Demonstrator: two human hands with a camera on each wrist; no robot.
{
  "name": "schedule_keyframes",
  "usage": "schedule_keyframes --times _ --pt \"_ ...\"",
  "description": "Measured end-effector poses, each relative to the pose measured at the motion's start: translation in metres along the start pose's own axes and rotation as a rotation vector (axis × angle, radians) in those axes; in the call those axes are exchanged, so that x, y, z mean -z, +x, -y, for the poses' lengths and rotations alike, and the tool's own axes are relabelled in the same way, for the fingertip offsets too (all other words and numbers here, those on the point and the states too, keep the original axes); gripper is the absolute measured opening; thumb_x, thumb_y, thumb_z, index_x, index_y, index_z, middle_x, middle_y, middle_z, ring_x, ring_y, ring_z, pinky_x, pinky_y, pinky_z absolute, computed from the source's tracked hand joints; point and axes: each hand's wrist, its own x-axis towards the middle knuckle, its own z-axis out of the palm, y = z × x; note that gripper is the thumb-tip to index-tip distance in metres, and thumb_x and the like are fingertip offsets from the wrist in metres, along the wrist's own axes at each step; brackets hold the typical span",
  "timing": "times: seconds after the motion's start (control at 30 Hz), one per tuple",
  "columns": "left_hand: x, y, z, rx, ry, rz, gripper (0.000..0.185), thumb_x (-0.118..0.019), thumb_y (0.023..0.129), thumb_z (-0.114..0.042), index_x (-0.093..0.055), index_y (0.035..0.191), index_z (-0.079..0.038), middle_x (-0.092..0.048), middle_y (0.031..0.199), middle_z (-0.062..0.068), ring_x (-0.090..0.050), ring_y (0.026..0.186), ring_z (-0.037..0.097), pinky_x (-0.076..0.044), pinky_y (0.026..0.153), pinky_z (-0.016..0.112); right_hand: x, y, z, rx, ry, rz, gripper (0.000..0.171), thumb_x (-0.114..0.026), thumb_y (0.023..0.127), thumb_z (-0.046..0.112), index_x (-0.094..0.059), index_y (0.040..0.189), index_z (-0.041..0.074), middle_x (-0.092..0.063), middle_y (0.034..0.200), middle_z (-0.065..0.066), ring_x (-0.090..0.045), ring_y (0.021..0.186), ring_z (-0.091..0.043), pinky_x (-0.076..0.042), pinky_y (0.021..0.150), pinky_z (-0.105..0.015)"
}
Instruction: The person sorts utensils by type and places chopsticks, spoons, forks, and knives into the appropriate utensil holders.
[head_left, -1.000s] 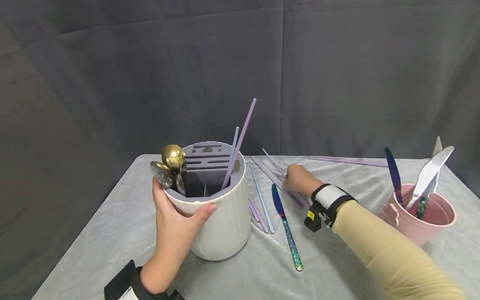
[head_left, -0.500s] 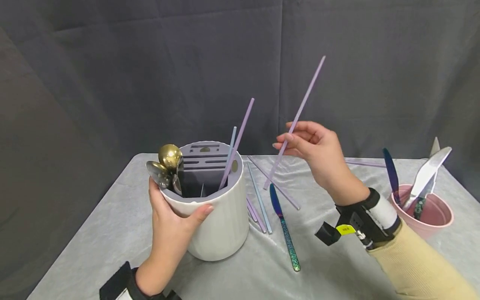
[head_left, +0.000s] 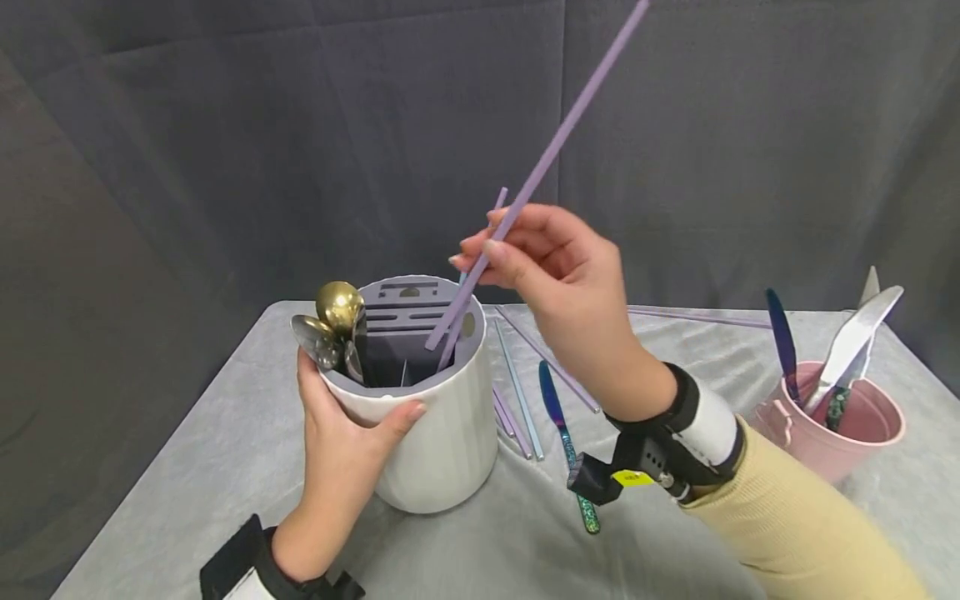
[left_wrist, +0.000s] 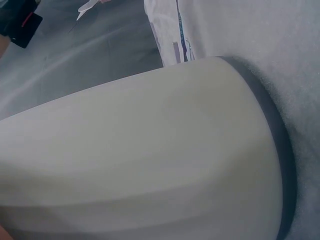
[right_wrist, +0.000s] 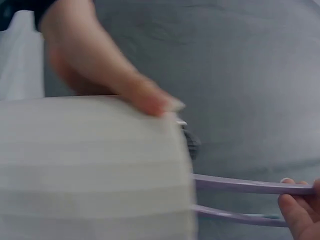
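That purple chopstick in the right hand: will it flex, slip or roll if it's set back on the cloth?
The purple chopstick looks dead straight though pinched near one end, so probably stiff and light. Its smooth, thin shaft may slip in the right hand. On the table it might roll.
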Motion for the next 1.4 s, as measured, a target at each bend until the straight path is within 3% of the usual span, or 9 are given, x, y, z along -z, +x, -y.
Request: schedule_keyframes --times 0.33,0.6,0.77,0.93,1.07,1.17,1.23,1.33,1.4 --pt "-0.002 0.000 0.000 -0.022 0.000 0.001 0.130 -0.076 0.065 -0.070 -0.007 0.154 -0.005 -0.024 0.153 0.015 -0.026 0.138 0.025 -0.021 0.111 0.046 -0.014 -0.012 -0.021 -0.241 -0.107 0.218 0.026 -0.059 0.088 -0.015 -0.056 0.114 -0.015 -0.069 0.096 -0.022 -0.069 0.088 -0.031 -0.056 0.076 -0.033" --pt "-0.003 -0.001 -0.001 -0.032 0.001 0.008 0.129 -0.075 0.065 -0.072 -0.009 0.153 -0.006 -0.027 0.152 0.015 -0.029 0.136 0.024 -0.024 0.110 0.045 -0.016 -0.022 -0.025 -0.295 -0.108 0.226 0.026 -0.057 0.088 -0.016 -0.054 0.114 -0.016 -0.067 0.094 -0.023 -0.068 0.088 -0.032 -0.055 0.080 -0.035" --pt "-0.003 -0.002 -0.001 -0.026 0.003 0.002 0.128 -0.075 0.065 -0.071 -0.009 0.154 -0.006 -0.028 0.152 0.014 -0.030 0.136 0.024 -0.024 0.109 0.044 -0.012 -0.029 -0.027 -0.242 -0.123 0.157 0.032 -0.060 0.086 -0.016 -0.054 0.118 -0.016 -0.067 0.100 -0.023 -0.068 0.090 -0.025 -0.054 0.082 -0.035" --pt "-0.003 -0.003 0.000 -0.026 -0.002 -0.004 0.128 -0.076 0.064 -0.071 -0.010 0.154 -0.006 -0.029 0.151 0.014 -0.030 0.136 0.024 -0.023 0.110 0.044 0.005 -0.038 -0.036 -0.193 -0.101 -0.008 0.033 -0.057 0.088 -0.016 -0.052 0.120 -0.015 -0.066 0.100 -0.021 -0.067 0.087 -0.016 -0.054 0.082 -0.033" --pt "-0.003 -0.003 0.000 -0.026 -0.011 -0.008 0.128 -0.077 0.064 -0.069 -0.010 0.154 -0.008 -0.029 0.151 0.013 -0.030 0.136 0.023 -0.023 0.111 0.043 0.017 -0.041 -0.060 -0.278 -0.059 -0.152 0.023 -0.053 0.092 -0.014 -0.053 0.115 -0.012 -0.065 0.090 -0.007 -0.065 0.079 -0.012 -0.054 0.079 -0.027" --pt "-0.002 -0.003 0.000 -0.024 -0.012 -0.012 0.128 -0.077 0.064 -0.069 -0.010 0.154 -0.008 -0.029 0.152 0.012 -0.030 0.136 0.023 -0.023 0.111 0.040 0.024 -0.044 -0.090 -0.393 -0.107 -0.183 0.017 -0.055 0.093 -0.010 -0.055 0.109 -0.011 -0.061 0.083 -0.004 -0.060 0.072 -0.011 -0.053 0.071 -0.022" --pt "-0.002 -0.003 0.000 -0.024 -0.010 -0.014 0.128 -0.077 0.064 -0.070 -0.010 0.154 -0.007 -0.029 0.152 0.013 -0.030 0.136 0.023 -0.023 0.111 0.040 0.027 -0.049 -0.114 -0.488 -0.204 -0.114 0.013 -0.055 0.093 -0.007 -0.057 0.105 -0.011 -0.060 0.082 -0.007 -0.058 0.070 -0.010 -0.050 0.067 -0.022" --pt "-0.004 -0.004 -0.002 -0.019 -0.005 -0.012 0.130 -0.075 0.064 -0.072 -0.009 0.154 -0.007 -0.029 0.152 0.013 -0.030 0.136 0.023 -0.023 0.111 0.042 0.032 -0.057 -0.146 -0.582 -0.422 0.131 0.015 -0.059 0.090 0.001 -0.062 0.102 -0.008 -0.064 0.085 -0.011 -0.058 0.073 -0.012 -0.049 0.067 -0.025" --pt "-0.005 -0.004 -0.002 -0.023 -0.006 -0.012 0.130 -0.074 0.063 -0.073 -0.009 0.154 -0.006 -0.029 0.152 0.013 -0.030 0.136 0.023 -0.023 0.110 0.044 0.034 -0.062 -0.164 -0.573 -0.548 0.296 0.015 -0.061 0.089 0.005 -0.064 0.098 -0.006 -0.067 0.089 -0.013 -0.060 0.078 -0.017 -0.050 0.072 -0.030"
